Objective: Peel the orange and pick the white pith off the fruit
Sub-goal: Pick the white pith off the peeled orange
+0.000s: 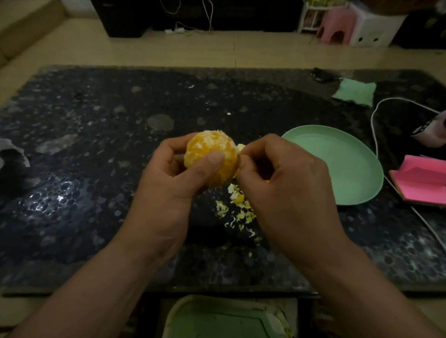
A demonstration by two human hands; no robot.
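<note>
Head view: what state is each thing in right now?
orange, peeled, white patches left, held above table
left hand, grips orange
right hand, pinches pith bit at orange's side
plate, empty, on table
pith scraps, scattered on table

1. No text, label, brand, number or sign can be read in this dim view.
2. Dark markings on the pink object point(433, 132) at the far right of the surface point(86, 131) are too blurred to read.
</note>
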